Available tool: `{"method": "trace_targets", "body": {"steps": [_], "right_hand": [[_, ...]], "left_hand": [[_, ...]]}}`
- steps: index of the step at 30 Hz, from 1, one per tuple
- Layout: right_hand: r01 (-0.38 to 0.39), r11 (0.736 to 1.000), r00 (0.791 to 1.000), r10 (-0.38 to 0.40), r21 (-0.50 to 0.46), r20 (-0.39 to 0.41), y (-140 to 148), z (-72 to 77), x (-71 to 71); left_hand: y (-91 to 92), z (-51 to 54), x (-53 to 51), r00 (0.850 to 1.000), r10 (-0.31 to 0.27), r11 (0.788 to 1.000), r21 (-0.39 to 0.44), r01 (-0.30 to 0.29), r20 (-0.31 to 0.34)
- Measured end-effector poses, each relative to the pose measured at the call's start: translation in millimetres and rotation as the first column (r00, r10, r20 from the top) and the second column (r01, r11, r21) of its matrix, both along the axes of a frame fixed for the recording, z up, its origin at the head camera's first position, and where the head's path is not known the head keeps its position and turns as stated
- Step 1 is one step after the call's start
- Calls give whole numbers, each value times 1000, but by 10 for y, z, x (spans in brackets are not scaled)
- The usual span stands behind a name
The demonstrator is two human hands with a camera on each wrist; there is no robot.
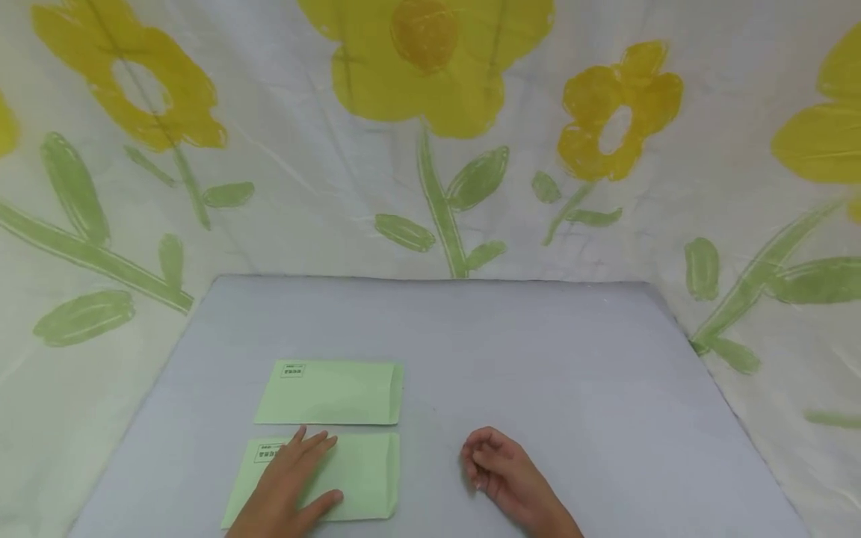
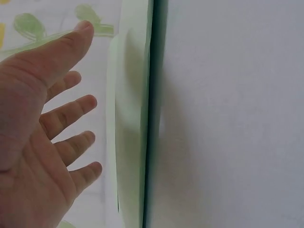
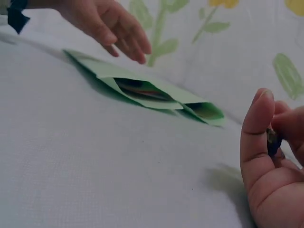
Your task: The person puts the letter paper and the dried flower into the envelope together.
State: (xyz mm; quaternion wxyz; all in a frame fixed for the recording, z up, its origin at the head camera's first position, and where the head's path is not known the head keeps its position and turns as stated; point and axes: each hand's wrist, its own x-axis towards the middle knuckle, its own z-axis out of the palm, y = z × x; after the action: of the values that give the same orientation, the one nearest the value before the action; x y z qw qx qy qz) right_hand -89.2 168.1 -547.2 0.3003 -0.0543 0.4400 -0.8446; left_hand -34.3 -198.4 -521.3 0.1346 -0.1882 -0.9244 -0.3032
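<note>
Two pale green envelopes lie flat, one beyond the other: the far envelope (image 1: 326, 392) and the near envelope (image 1: 363, 478). Each has a small printed box at its left end. My left hand (image 1: 289, 478) hovers just over the near envelope with fingers spread; the left wrist view shows a gap between palm and paper. To the right, my right hand (image 1: 501, 474) is curled above the table. In the right wrist view it pinches a small dark object (image 3: 273, 141) between thumb and fingers; its kind is mostly hidden. Both envelope mouths gape toward the right, with something dark visible inside.
A pale grey table (image 1: 538, 359) carries the envelopes. Behind and around it hangs a white cloth (image 1: 303, 187) printed with yellow flowers and green stems. A dark band (image 3: 18, 16) shows at the left wrist.
</note>
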Motion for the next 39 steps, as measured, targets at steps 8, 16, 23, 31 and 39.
{"method": "trace_targets", "body": {"steps": [8, 16, 23, 31, 39], "right_hand": [[256, 967, 963, -254, -6, 84, 125, 90, -29], [424, 870, 869, -311, 253, -386, 286, 140, -252], [478, 798, 852, -321, 366, -414, 281, 232, -351], [505, 833, 857, -454, 225, -243, 324, 259, -364], [640, 665, 701, -301, 384, -646, 360, 182, -427]], "left_hand": [[-31, 18, -95, 999, 18, 1000, 8, -18, 47], [-145, 75, -283, 1000, -7, 997, -79, 6, -16], [-180, 153, -388, 1000, 5, 995, -97, -3, 26], [-179, 154, -370, 997, 24, 997, -71, -19, 71], [-224, 152, -387, 997, 37, 996, -84, -31, 62]]}}
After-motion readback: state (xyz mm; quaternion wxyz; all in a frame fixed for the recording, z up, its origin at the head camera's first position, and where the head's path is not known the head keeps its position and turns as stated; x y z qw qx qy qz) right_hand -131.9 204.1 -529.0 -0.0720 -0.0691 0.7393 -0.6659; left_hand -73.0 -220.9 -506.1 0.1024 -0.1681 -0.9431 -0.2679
